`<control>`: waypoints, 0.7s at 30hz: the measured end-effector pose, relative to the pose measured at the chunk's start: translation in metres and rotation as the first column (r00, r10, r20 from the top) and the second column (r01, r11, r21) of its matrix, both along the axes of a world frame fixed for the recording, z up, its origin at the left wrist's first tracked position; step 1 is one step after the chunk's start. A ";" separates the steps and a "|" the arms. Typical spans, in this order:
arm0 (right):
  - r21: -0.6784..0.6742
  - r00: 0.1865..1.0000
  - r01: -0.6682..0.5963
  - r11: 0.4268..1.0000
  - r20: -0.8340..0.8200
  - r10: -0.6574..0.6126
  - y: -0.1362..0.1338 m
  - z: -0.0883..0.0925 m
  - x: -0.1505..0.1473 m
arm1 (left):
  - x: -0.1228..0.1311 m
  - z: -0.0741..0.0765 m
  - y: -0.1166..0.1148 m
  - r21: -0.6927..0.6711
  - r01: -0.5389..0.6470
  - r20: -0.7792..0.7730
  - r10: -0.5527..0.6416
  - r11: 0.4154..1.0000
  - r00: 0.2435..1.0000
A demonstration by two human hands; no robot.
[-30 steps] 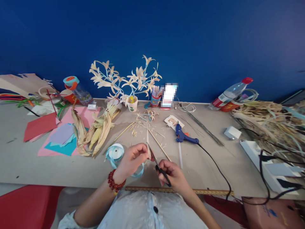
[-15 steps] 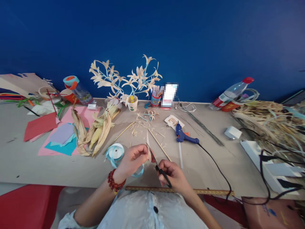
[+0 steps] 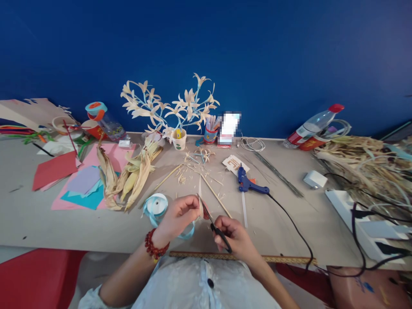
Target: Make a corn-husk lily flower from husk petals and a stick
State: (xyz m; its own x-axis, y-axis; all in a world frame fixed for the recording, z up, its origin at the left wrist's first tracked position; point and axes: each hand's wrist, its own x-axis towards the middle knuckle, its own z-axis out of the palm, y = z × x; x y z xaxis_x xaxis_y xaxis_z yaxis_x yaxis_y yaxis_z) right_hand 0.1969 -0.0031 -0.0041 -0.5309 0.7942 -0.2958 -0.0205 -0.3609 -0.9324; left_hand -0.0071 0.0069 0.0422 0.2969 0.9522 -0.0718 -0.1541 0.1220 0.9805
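Note:
Between its thumb and fingers my left hand [image 3: 183,215] pinches a pale strip of corn husk [image 3: 200,187], whose pointed end sticks up past the fingertips. My right hand [image 3: 234,234] is closed round the black handles of a pair of scissors [image 3: 222,238]. The blades point up and left, right against the strip at my left fingertips; whether they are cutting into it I cannot tell. Beside my left wrist lies a roll of light blue ribbon [image 3: 156,205], its tail passing behind the hand. Husk scraps [image 3: 183,174] are scattered beyond my hands.
Corn husks [image 3: 135,182] and coloured paper [image 3: 85,184] lie to the left. Husk flowers [image 3: 189,101] stand in a cup [image 3: 179,140] at the back. Right of centre is a blue glue gun [image 3: 249,183], its cord running to a power strip [image 3: 347,212]. A bottle [image 3: 309,126] leans behind.
Almost nothing differs. My hands, the husk strip and the scissors keep nearly the same place, with only a very slight shift.

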 end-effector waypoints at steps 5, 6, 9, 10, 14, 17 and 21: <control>0.017 0.998 -0.031 0.999 0.046 0.030 -0.001 -0.003 0.001 | -0.003 -0.005 -0.004 0.001 -0.012 -0.001 0.012 1.000 1.000; 0.019 0.998 -0.038 0.999 0.053 0.037 -0.001 -0.004 0.000 | -0.004 -0.006 -0.005 -0.002 -0.020 -0.005 0.020 1.000 1.000; 0.018 0.996 -0.066 0.998 0.058 0.065 -0.002 -0.009 -0.001 | -0.006 -0.010 -0.008 -0.013 -0.038 -0.015 0.038 0.999 0.999; 0.018 0.996 -0.074 0.997 0.059 0.073 -0.001 -0.010 -0.001 | -0.007 -0.011 -0.009 -0.018 -0.043 -0.018 0.043 0.999 0.999; 0.022 0.991 -0.098 0.995 0.089 0.095 0.001 -0.013 -0.001 | -0.013 -0.015 -0.013 -0.035 -0.044 -0.021 0.044 0.998 0.999; 0.031 0.986 -0.106 0.994 0.132 0.101 0.004 -0.010 -0.002 | -0.016 -0.018 -0.017 -0.034 -0.033 0.001 0.033 0.999 0.999; 0.074 0.995 -0.076 0.994 0.074 0.071 0.010 -0.004 -0.009 | -0.016 -0.019 -0.020 -0.033 -0.046 0.005 0.046 0.998 0.999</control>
